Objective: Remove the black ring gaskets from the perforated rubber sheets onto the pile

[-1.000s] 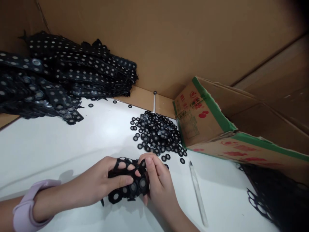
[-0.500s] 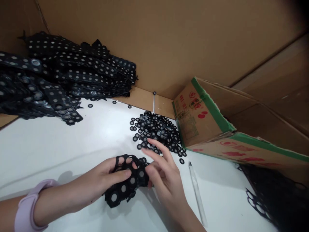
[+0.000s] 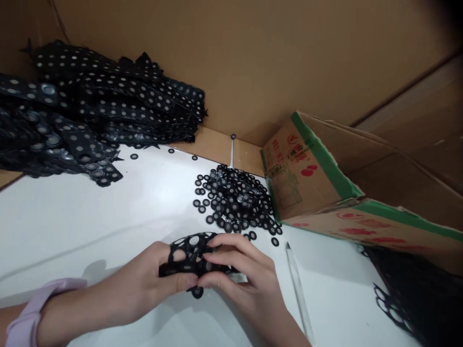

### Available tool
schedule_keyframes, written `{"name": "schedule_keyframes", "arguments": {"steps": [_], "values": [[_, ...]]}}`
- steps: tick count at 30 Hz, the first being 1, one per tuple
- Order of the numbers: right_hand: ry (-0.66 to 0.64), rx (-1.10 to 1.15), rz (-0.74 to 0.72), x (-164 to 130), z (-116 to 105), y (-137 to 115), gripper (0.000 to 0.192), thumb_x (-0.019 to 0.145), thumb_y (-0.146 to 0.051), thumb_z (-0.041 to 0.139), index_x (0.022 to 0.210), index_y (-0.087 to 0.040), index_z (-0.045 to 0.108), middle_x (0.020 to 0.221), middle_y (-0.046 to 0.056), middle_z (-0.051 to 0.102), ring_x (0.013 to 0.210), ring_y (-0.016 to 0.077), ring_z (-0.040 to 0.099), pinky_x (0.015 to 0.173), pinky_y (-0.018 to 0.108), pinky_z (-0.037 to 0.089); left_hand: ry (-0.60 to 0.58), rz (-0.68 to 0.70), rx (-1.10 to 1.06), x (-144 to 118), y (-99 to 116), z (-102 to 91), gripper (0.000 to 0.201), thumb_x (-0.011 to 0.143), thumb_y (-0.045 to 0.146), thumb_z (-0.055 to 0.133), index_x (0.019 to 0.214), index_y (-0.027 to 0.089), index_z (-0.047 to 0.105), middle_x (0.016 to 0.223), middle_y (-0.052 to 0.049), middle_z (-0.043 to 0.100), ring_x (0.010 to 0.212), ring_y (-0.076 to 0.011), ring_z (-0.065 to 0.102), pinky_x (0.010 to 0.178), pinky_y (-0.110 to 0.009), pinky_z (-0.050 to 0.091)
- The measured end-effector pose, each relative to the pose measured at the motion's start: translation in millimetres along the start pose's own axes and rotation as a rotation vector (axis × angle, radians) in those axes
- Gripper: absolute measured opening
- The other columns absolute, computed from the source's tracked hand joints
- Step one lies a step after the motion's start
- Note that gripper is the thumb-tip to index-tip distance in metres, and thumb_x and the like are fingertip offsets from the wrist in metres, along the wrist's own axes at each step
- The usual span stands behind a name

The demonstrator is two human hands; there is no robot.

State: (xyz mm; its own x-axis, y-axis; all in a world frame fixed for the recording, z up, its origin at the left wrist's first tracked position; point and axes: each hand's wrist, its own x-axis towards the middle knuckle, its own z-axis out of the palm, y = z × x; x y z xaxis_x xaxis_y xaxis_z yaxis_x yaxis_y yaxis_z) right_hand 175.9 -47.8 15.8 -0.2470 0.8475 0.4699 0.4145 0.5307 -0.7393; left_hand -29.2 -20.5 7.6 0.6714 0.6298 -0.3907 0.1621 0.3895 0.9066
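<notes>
1. The left hand (image 3: 155, 274) and right hand (image 3: 249, 279) both grasp a perforated black sheet (image 3: 183, 266) over the white tabletop (image 3: 108, 207).
2. Just beyond the grip, small black discs (image 3: 238, 200) lie heaped.
3. Right of it rests a pale pen-shaped tool (image 3: 299, 294); beyond that, a green-edged carton (image 3: 307, 180).
4. Far left, dotted black sheets (image 3: 119, 99) are piled.
5. Behind everything rises a brown cardboard wall (image 3: 246, 62).

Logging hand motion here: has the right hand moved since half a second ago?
Yes. Against the black ring pile, the right hand has drawn its extended fingers down and left in view, onto the black sheet in the left hand.
</notes>
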Motion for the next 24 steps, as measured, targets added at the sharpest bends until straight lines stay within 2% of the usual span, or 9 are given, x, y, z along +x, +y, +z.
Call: {"name": "schedule_keyframes", "arguments": {"steps": [3,6,8,12,17,24], "values": [[-0.010,0.053,0.056,-1.0,3.4,-2.2,0.009,0.087,-0.018,0.073,0.091,-0.010,0.074,0.094,0.011,0.073,0.086,0.0162,0.073,0.081,0.018,0.059,0.113,0.001,0.155,0.2,-4.3,0.7,0.022,0.087,0.037,0.065,0.073,0.020,0.067,0.072,0.003,0.059,0.076,-0.0197,0.055,0.069,-0.027,0.044],[-0.028,-0.001,0.019,-4.8,8.9,-2.8,0.013,0.093,-0.010,0.061,0.100,-0.008,0.071,0.098,0.014,0.072,0.091,0.0168,0.071,0.079,0.018,0.059,0.205,-0.012,0.239,1.0,-4.9,0.4,0.023,0.085,0.038,0.066,0.070,0.021,0.064,0.069,0.004,0.059,0.071,-0.0199,0.056,0.062,-0.025,0.045],[-0.019,-0.026,0.014,-7.0,12.0,-2.3,0.016,0.094,-0.006,0.055,0.099,-0.009,0.070,0.097,0.013,0.071,0.087,0.0160,0.070,0.075,0.019,0.058,0.168,0.045,0.261,0.8,-2.9,0.2,0.020,0.089,0.034,0.062,0.075,0.021,0.068,0.073,0.003,0.065,0.073,-0.0206,0.061,0.064,-0.025,0.047],[0.029,0.013,0.061,-7.1,14.5,-0.9,0.024,0.094,-0.004,0.046,0.085,-0.014,0.066,0.083,0.007,0.067,0.074,0.0126,0.065,0.068,0.019,0.054,-0.001,0.259,0.276,-1.4,2.5,1.7,0.024,0.097,0.022,0.051,0.093,0.023,0.074,0.096,0.000,0.075,0.091,-0.0213,0.069,0.084,-0.026,0.051],[0.116,0.065,0.196,-4.7,18.4,0.0,0.029,0.098,-0.012,0.043,0.079,-0.019,0.063,0.080,0.002,0.065,0.073,0.0107,0.064,0.065,0.018,0.052,-0.024,0.098,0.124,-0.2,6.8,3.6,0.018,0.095,0.028,0.059,0.090,0.025,0.076,0.092,0.002,0.075,0.092,-0.0209,0.069,0.087,-0.025,0.051],[0.211,0.204,0.395,-9.0,30.5,0.2,0.035,0.104,-0.031,0.039,0.079,-0.021,0.061,0.085,0.004,0.064,0.060,0.0115,0.063,0.048,0.021,0.051,-0.050,0.044,-0.005,1.4,8.4,4.7,0.015,0.091,0.027,0.063,0.090,0.024,0.077,0.090,0.002,0.078,0.093,-0.0225,0.069,0.087,-0.029,0.051]]}}
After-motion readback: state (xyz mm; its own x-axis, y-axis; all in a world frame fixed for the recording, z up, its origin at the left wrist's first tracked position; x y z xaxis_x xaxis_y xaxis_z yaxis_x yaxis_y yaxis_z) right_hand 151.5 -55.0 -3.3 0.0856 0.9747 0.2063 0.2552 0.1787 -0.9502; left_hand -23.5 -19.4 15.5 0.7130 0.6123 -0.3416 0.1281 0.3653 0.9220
